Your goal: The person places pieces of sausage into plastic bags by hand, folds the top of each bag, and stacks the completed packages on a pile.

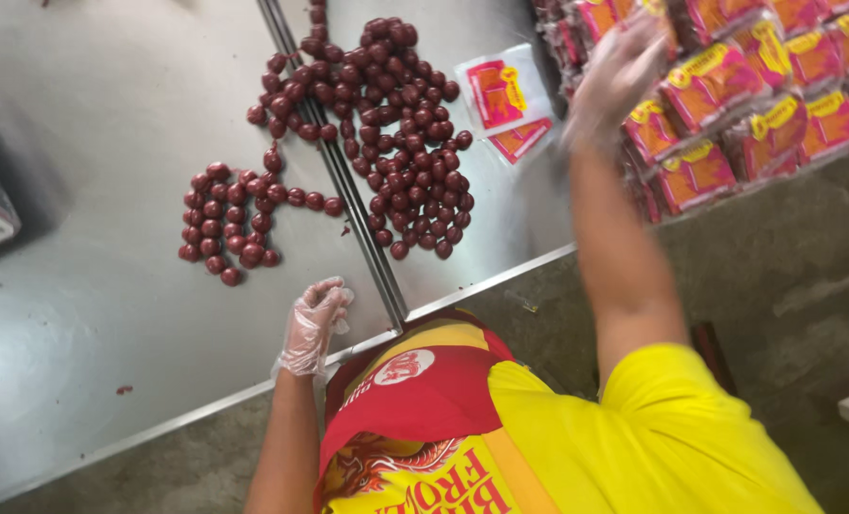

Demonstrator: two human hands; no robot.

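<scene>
Here, from the head camera, many small round dark-red sausage balls (396,143) lie loose on the shiny steel surface (91,286), while filled red-and-yellow packets (729,105) are stacked at the far right. The gloved left hand (312,326) rests half-curled and empty on the surface edge; the right hand (619,76) is blurred, probably touching the packets, grip unclear.

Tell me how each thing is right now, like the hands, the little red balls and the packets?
Left hand: gloved, fingers curled, resting at the table edge.
Right hand: gloved, blurred, raised over the packets.
Red balls: loose, heaped on the metal table.
Filled packets: stacked in rows.
Flat packets: lying beside the balls.
</scene>
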